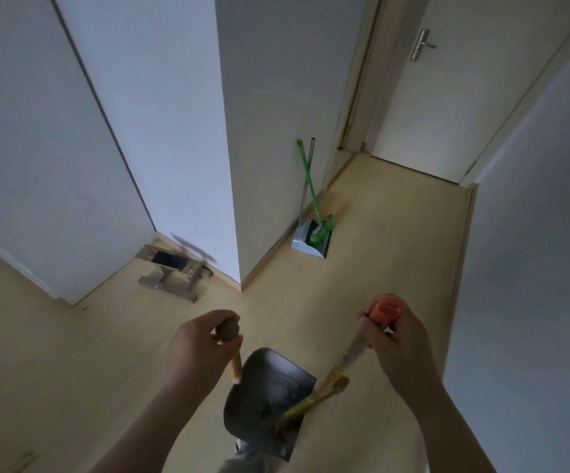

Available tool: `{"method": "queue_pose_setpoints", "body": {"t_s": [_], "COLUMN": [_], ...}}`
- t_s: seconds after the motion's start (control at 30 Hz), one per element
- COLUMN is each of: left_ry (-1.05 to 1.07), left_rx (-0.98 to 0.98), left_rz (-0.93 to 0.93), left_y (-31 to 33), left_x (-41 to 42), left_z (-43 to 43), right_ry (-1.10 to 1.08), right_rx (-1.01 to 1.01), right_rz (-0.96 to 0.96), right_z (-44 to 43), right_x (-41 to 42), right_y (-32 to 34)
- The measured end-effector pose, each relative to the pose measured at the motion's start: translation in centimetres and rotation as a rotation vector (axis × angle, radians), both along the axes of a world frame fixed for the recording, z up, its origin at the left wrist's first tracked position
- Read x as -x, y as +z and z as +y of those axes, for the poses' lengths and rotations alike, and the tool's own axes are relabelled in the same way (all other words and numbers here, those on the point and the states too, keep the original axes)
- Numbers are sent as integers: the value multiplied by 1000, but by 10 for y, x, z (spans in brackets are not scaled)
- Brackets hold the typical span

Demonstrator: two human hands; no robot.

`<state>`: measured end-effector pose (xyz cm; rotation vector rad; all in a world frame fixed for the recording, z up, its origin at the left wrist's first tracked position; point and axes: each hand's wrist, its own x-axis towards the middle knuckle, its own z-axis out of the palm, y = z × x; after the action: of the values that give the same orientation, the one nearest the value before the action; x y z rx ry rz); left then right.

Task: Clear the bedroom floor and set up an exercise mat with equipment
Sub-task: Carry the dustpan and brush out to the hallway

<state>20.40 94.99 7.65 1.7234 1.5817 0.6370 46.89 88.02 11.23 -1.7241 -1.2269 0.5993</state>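
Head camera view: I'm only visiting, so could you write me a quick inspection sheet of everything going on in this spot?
Surface: beige floor, smooth and dimly lit.
Job's things: dark dustpan on a wooden handle, held low; the head of a yellowish broom rests in it. No mat or exercise equipment in view.
Clutter: green broom standing in a silver dustpan against the wall; low stool with a phone on it.
Grippers: left hand grips the top of the dark dustpan's handle; right hand grips the yellowish broom's orange-capped handle.
Cables: nothing seen.
Surroundings: white walls; white door with a metal lever handle.
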Motion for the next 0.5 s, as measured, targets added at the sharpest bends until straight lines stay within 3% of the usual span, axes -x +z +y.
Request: {"method": "queue_pose_setpoints", "body": {"t_s": [0.5], "left_ry": [-162], "left_rx": [-76], "left_rz": [137], "left_y": [-2], "left_x": [-109], "left_z": [188], "right_ry": [-41], "right_rx": [25], "right_rz": [54], "right_z": [158], "right_x": [-107], "right_y": [2]}}
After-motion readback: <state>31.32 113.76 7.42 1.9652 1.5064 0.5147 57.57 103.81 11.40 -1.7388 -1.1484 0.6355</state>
